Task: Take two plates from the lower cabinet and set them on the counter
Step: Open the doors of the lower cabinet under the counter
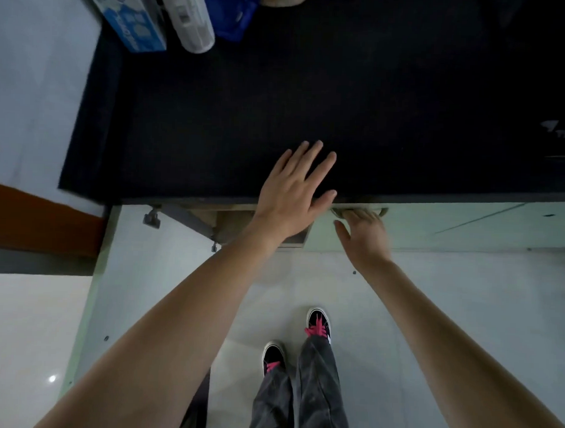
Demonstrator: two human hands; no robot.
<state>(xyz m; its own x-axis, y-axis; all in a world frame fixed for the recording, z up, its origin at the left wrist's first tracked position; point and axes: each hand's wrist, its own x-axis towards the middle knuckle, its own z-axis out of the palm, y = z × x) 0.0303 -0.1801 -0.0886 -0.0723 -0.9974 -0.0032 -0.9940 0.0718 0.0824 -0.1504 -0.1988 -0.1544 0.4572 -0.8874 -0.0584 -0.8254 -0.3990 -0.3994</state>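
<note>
No plates are in view. My left hand [296,190] lies flat on the front edge of the black counter [311,86], fingers spread, holding nothing. My right hand [364,231] reaches just below the counter's lip. Its fingers hook over the handle [383,211] at the top of the shut pale green cabinet door [466,226], with the fingertips hidden and the thumb apart. To the left, another lower cabinet door [137,289] stands swung open towards me. A slice of the brown cabinet inside [229,220] shows under the counter; what it holds is hidden.
At the counter's far left stand a blue-and-white package [134,19], a white wrapped roll [192,18] and a blue bag [237,13]. My feet in black shoes with pink laces [317,325] are on the pale tiled floor. A wall and brown trim [34,221] lie to the left.
</note>
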